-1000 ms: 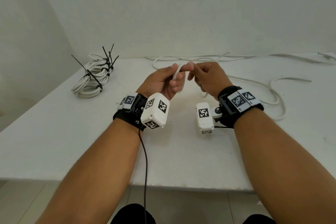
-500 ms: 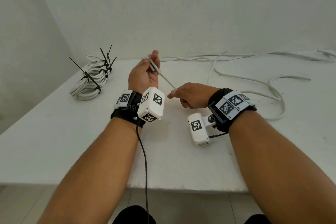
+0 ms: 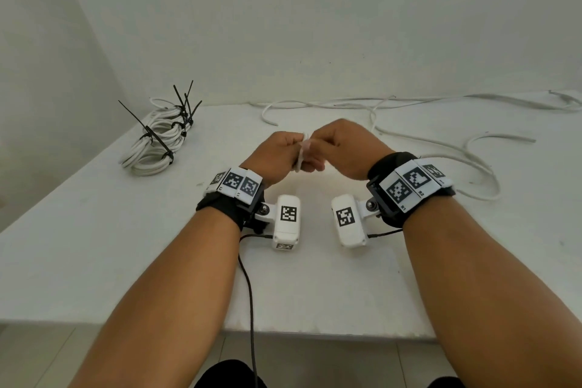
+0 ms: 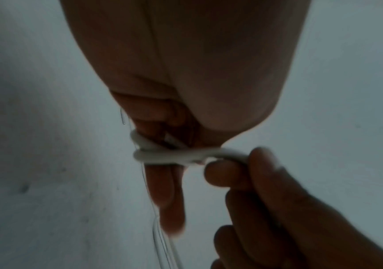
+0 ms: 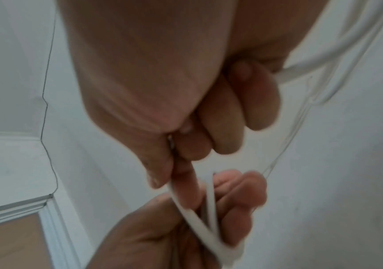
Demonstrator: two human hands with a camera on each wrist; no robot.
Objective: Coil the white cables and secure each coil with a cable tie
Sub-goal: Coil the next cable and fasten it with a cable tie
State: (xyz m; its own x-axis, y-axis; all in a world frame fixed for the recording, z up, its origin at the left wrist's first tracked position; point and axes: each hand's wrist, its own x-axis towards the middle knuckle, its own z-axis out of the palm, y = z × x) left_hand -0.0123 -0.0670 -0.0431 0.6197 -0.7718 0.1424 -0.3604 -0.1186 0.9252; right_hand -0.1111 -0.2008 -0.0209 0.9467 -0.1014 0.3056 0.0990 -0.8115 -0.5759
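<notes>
Both hands meet above the middle of the white table (image 3: 94,246). My left hand (image 3: 278,156) grips a small loop of white cable (image 3: 300,156), seen in the left wrist view as a folded white cable (image 4: 169,154) round its curled fingers. My right hand (image 3: 338,148) pinches the same cable beside it; in the right wrist view the white cable (image 5: 192,216) runs from its thumb and finger down into the left hand (image 5: 208,218). The right hand (image 4: 243,174) pinches the loop's end. The rest of the loose cable (image 3: 441,148) trails over the table to the right.
A pile of coiled white cables (image 3: 157,142) bound with black cable ties (image 3: 148,132) lies at the far left of the table. More loose white cable (image 3: 315,104) runs along the back wall. The table's front edge is close to my forearms.
The hands were apart with a straight stretch of cable between them, the left raised. Now they have come together again at the table's middle with the cable folded between them.
</notes>
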